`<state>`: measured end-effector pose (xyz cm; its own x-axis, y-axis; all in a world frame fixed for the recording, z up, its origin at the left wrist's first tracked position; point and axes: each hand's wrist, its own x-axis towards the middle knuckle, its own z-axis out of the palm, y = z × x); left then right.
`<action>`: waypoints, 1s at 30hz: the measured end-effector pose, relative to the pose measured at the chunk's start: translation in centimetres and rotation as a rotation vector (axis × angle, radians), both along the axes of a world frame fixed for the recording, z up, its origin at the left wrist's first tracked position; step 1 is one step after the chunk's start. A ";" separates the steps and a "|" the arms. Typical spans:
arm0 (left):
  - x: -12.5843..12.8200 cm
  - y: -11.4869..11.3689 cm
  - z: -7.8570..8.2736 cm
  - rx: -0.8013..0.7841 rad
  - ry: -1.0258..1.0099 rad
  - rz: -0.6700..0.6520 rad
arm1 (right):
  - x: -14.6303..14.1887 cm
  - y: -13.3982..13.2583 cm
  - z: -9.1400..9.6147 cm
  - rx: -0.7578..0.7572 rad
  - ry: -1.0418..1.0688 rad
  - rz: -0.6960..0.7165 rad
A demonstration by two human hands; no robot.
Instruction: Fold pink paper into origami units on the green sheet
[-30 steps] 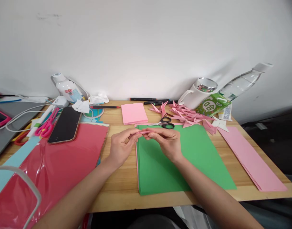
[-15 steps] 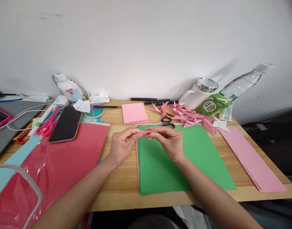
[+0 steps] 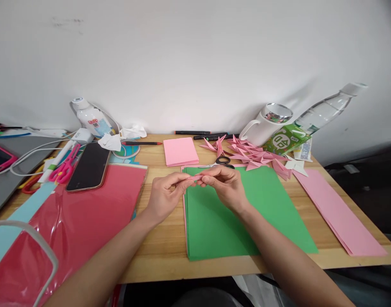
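Note:
A small folded piece of pink paper [image 3: 195, 177] is pinched between both hands, above the left edge of the green paper stack [image 3: 246, 213]. My left hand [image 3: 166, 192] grips its left end with thumb and fingers. On the other end, my right hand [image 3: 226, 186] is closed, its fingers covering much of the paper. Just beyond the hands lie black-handled scissors [image 3: 223, 160] and a stack of square pink paper [image 3: 181, 152]. Several folded pink paper pieces [image 3: 251, 155] are heaped to the right of the scissors.
At the left, a phone [image 3: 88, 167] rests on red paper in clear wrap [image 3: 87, 209], beside pink scissors [image 3: 67, 164]. A white mug [image 3: 262, 128], a green packet [image 3: 286, 140] and a clear bottle [image 3: 326, 108] stand at the back right. Pink strips [image 3: 339, 213] lie at the right.
My right hand has shifted slightly left, closer to my left hand. Less of the folded pink paper shows between the fingers, and its tilt has changed slightly.

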<state>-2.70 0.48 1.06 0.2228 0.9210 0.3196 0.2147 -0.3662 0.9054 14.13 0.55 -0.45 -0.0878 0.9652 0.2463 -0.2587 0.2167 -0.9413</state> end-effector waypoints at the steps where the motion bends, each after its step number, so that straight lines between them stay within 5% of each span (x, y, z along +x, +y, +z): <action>1: 0.0 0.0 0.0 -0.018 -0.003 0.003 | 0.0 0.0 0.0 -0.006 -0.011 0.010; 10: 0.1 0.2 -1.0 -0.028 0.055 0.012 | -0.3 0.1 0.0 0.061 -0.142 -0.005; 20: 0.1 0.2 -0.8 -0.136 0.019 0.040 | -0.5 0.1 -0.4 -0.063 -0.149 0.035; 30: 0.1 0.1 -1.2 -0.296 0.011 -0.022 | -0.7 -0.7 -0.1 0.197 -0.570 -0.075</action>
<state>-2.57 0.57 -0.14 0.2458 0.9687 0.0349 0.2197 -0.0907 0.9713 13.40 -0.15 -0.58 -0.1919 0.9147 0.3555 0.2968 0.3994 -0.8674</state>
